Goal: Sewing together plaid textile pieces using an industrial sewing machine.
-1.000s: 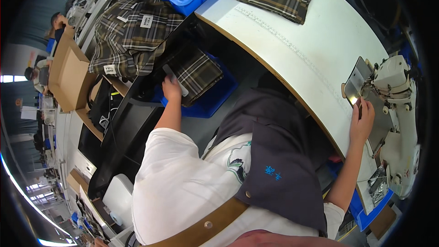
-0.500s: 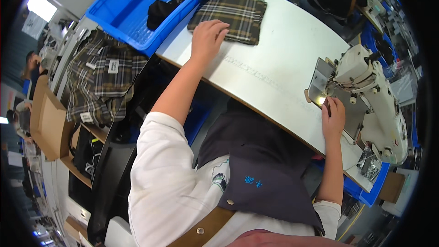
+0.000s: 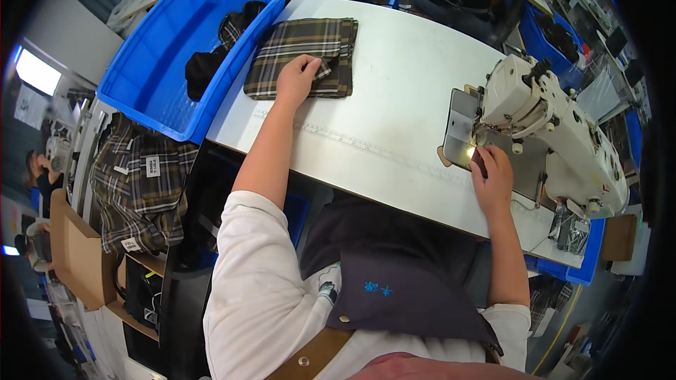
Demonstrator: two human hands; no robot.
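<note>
A stack of folded plaid fabric pieces (image 3: 282,46) in brown, black and white lies at the far left of the white table. My left hand (image 3: 296,83) rests over its near right part, fingers closed on an edge of the top piece, which lifts and folds a little there. At the right, beside the sewing machine (image 3: 528,98), my right hand (image 3: 494,181) is at the lit metal plate (image 3: 461,127) below the needle area. Its fingers are curled together around something dark and small that I cannot make out.
A blue bin (image 3: 155,63) with dark and plaid cloth stands against the table's left edge. Plaid garments (image 3: 144,183) hang below it, next to an open cardboard box (image 3: 77,253). Small plastic packets (image 3: 569,229) lie near the machine. A measuring scale (image 3: 352,139) runs along the white tabletop (image 3: 401,77).
My left hand has gone from lying loosely on the plaid stack to pinching the top piece's edge, which now lifts. My right hand stays beside the machine. The whole view has shifted.
</note>
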